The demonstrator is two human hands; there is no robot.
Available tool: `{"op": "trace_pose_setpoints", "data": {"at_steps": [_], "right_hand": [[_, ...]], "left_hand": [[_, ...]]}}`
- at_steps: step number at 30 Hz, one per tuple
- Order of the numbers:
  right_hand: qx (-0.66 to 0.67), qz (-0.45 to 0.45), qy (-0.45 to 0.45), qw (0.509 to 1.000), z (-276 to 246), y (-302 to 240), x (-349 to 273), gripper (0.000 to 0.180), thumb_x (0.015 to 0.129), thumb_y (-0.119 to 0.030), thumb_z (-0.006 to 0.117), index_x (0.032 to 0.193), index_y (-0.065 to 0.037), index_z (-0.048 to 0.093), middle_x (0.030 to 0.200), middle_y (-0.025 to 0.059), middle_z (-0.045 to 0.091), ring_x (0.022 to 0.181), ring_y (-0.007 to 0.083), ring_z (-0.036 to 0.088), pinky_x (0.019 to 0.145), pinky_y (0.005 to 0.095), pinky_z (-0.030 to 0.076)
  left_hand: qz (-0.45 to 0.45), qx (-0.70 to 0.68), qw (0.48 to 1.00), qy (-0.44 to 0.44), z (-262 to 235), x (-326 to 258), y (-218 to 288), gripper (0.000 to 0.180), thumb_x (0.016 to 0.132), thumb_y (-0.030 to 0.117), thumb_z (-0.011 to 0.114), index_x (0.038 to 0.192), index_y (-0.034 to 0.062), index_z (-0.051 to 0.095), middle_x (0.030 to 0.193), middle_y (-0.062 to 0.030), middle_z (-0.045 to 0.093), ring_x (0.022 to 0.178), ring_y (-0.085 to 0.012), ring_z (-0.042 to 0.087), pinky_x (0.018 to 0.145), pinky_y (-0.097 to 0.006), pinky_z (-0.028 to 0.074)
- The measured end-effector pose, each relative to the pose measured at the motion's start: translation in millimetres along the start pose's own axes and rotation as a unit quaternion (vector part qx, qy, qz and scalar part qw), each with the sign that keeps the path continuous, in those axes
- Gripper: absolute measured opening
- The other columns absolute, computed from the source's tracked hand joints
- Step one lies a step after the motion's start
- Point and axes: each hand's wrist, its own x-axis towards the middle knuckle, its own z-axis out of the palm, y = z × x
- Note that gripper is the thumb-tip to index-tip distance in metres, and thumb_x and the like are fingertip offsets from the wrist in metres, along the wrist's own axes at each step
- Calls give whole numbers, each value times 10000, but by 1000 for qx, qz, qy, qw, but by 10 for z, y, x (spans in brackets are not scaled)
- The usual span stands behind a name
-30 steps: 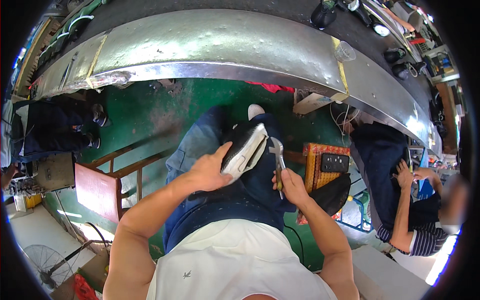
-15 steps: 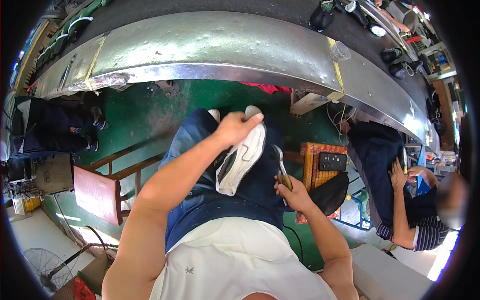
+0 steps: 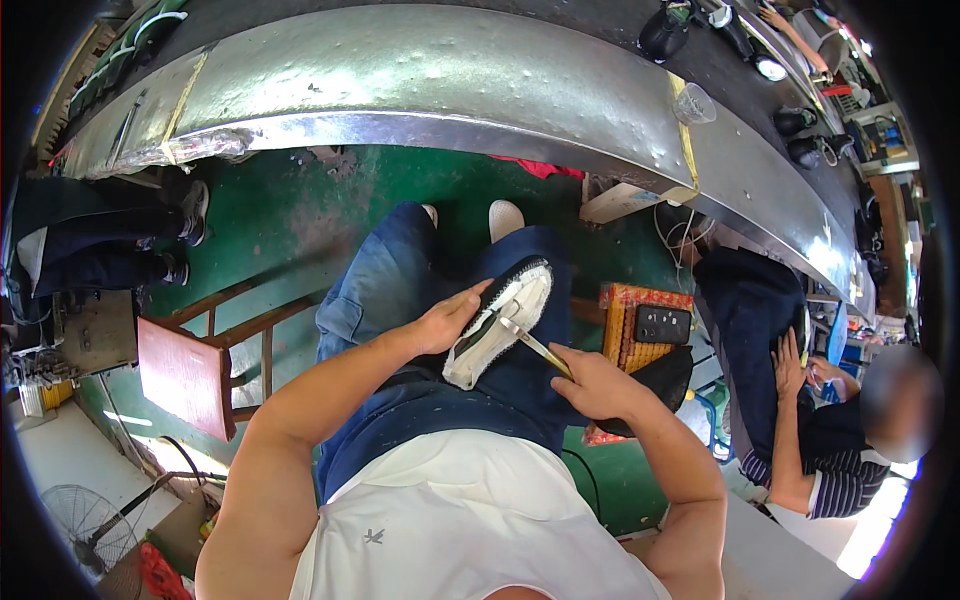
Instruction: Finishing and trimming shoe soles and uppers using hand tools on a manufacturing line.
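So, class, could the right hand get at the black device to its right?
Probably yes: nothing visible blocks the way from the right hand to the black device, though the hand grips a metal tool.

The shoe [image 3: 532, 296] is white and black. The tool [image 3: 540, 350] is silver with a yellowy-brown handle. The trousers [image 3: 430, 400] are blue, the top [image 3: 440, 500] is white, and the floor [image 3: 375, 180] is green. The counter [image 3: 430, 75] is silver with yellow strips. The other person's sleeve [image 3: 838, 492] has dark and white stripes.
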Motion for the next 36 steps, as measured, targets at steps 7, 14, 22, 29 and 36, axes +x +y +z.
{"op": "trace_pose_setpoints", "data": {"at_steps": [7,14,22,29,36], "right_hand": [[-66,58,-164,983,-470,-250,294,318,937,-250,629,1070,39,630,944,251,686,904,383,682,798,458,536],[132,186,-245,942,-654,-293,485,278,934,-260,636,887,10,594,720,89,597,631,189,586,593,373,500],[-124,68,-233,962,-849,-146,665,325,922,-286,685,977,30,629,879,221,695,841,377,696,767,464,546],[-134,-87,-142,977,-654,755,1019,227,882,-184,702,1036,-35,627,955,192,706,860,410,694,784,490,556],[-104,-248,-34,963,-424,1121,1298,323,810,-198,749,1081,-70,630,984,108,705,917,331,707,764,449,566]], "left_hand": [[-42,134,986,92,259,-105,-4,622,1100,397,231,1580,4,285,1572,-227,389,1508,-344,298,1248,-520,125],[-67,99,983,140,325,-127,-28,623,1092,382,257,1586,2,269,1591,-209,369,1528,-324,262,1234,-585,98],[-5,137,990,-6,-38,43,88,619,1083,377,336,1564,-8,279,1480,-236,443,1406,-385,369,1212,-481,206],[-60,62,991,-106,-239,189,104,926,1013,566,468,1605,-21,65,1624,-265,178,1521,-406,154,1248,-470,127],[-73,74,989,-102,-367,146,111,1123,875,475,755,1617,18,47,1621,-253,194,1513,-403,177,1241,-465,154]]}}
